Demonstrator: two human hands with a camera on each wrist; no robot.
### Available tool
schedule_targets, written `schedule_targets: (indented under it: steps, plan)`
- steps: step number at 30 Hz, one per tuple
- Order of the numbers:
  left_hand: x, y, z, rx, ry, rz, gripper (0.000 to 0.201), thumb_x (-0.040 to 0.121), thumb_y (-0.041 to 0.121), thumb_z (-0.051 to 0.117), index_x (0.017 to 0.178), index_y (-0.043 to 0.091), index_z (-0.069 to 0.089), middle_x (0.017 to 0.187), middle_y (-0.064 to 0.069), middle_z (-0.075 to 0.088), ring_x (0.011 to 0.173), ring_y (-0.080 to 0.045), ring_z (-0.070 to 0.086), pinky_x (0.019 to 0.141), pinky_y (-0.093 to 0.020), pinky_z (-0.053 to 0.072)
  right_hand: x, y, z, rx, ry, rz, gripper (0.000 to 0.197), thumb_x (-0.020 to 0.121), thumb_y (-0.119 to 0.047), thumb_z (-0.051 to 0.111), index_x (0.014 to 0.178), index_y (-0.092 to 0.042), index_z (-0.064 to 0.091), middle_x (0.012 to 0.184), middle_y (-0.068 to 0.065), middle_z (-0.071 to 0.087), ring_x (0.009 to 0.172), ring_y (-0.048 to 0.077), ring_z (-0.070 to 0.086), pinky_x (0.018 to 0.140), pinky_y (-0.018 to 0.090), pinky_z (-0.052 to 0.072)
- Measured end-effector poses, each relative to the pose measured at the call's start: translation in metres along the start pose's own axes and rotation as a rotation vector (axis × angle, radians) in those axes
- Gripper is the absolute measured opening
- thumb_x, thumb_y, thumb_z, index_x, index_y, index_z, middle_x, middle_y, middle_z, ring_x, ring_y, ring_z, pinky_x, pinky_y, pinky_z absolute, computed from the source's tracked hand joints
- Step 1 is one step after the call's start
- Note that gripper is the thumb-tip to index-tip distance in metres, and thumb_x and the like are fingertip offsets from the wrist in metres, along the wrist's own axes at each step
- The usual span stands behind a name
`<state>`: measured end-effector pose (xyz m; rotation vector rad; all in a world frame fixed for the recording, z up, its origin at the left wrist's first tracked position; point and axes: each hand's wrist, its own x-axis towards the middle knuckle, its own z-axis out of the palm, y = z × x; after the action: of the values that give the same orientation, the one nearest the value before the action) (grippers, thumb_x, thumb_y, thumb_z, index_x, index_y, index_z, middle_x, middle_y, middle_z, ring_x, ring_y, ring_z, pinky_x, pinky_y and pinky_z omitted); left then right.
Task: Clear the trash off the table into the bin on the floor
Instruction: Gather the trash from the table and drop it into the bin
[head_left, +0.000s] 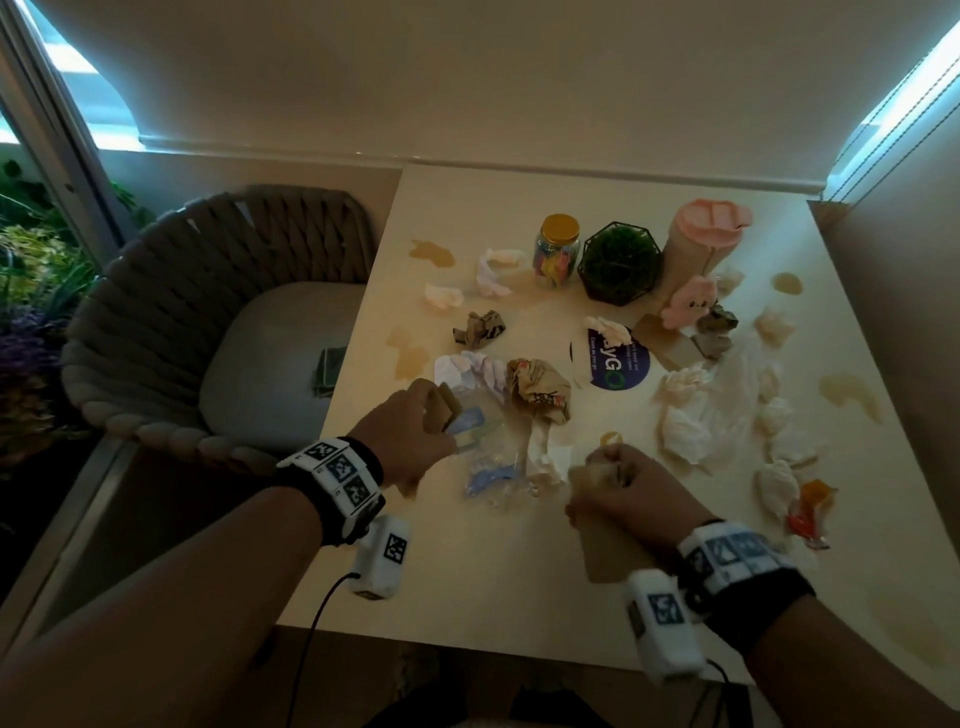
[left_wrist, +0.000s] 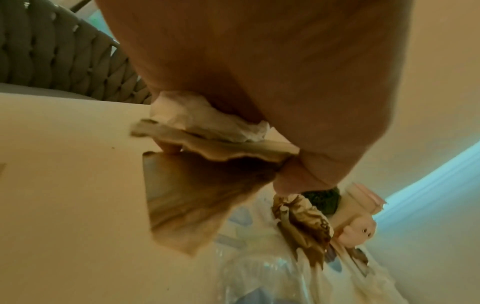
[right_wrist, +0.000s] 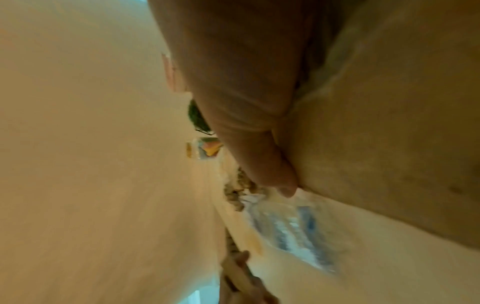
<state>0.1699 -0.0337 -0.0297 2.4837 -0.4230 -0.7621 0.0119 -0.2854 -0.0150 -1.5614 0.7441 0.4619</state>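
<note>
The left hand (head_left: 402, 434), just left of the head view's centre, has its fingers curled round a torn piece of brown cardboard (head_left: 445, 408); the left wrist view shows the thumb pinching that cardboard (left_wrist: 197, 197) together with a wad of white tissue (left_wrist: 207, 121). The right hand (head_left: 621, 491), lower centre-right, is closed in a fist on a flat brown cardboard sheet (head_left: 610, 551) that hangs below the knuckles; the right wrist view is blurred, but the thumb (right_wrist: 267, 164) presses against the sheet.

Between the hands on the cream square table (head_left: 467, 582) lies a crumpled clear plastic bag with blue print (head_left: 493, 467), and just above it a crumpled brown paper bag with dark printing (head_left: 537, 389), too creased to read. Beside that sits crumpled white paper (head_left: 467, 369). At mid-frame a round dark-blue sticker (head_left: 615, 364) shows partial white and green lettering, "yG", with smaller lines that cannot be read. White tissue balls (head_left: 685, 426) scatter down the right side, with an orange wrapper (head_left: 810, 506) at lower right.

Toward the upper centre stand a gold-lidded glass jar of coloured paper (head_left: 557, 254), a black-wire geometric planter with green moss (head_left: 621, 262) and a pink-lidded beige tumbler (head_left: 706, 239) with a pink plush toy (head_left: 688, 301) against it. A grey woven chair (head_left: 171, 291) stands at the left. The bin is not in view.
</note>
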Motion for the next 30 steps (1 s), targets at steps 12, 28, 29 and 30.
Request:
schedule_targets:
  steps: [12,28,29,30]
  plan:
    - [-0.023,-0.008,0.001,-0.184,-0.004,-0.075,0.043,0.083,0.029,0.065,0.119,0.026,0.043,0.117,-0.003,0.055,0.106,-0.024,0.054,0.08,-0.034,0.041,0.096,-0.101,0.033,-0.691,0.151,-0.248,0.128,0.059,-0.036,0.091,0.154,-0.039,0.006,0.136,0.011,0.052,0.119,0.031,0.054,0.097,0.039,0.048]
    - [-0.023,-0.005,0.003,-0.202,-0.016,-0.086,0.047,0.084,0.027,0.065,0.126,0.021,0.044,0.116,-0.009,0.058,0.1,-0.028,0.058,0.075,-0.031,0.041,0.121,-0.111,0.028,-0.616,0.098,-0.093,0.096,0.06,-0.036,0.09,0.139,-0.02,0.039,0.133,0.005,0.054,0.112,0.025,0.055,0.084,0.032,0.047]
    - [-0.024,-0.005,0.002,-0.196,-0.013,-0.092,0.05,0.085,0.028,0.064,0.13,0.022,0.043,0.118,-0.009,0.058,0.102,-0.029,0.058,0.076,-0.031,0.04,0.115,-0.116,0.023,-0.587,0.093,-0.12,0.096,0.06,-0.037,0.09,0.14,-0.019,0.039,0.132,0.004,0.055,0.111,0.024,0.054,0.084,0.031,0.045]
    - [-0.025,-0.006,0.001,-0.194,-0.009,-0.102,0.051,0.086,0.029,0.063,0.132,0.023,0.041,0.117,-0.009,0.058,0.1,-0.029,0.058,0.077,-0.031,0.041,0.109,-0.121,0.018,-0.574,0.087,-0.15,0.094,0.061,-0.038,0.09,0.14,-0.02,0.041,0.13,0.003,0.055,0.111,0.023,0.054,0.086,0.031,0.045]
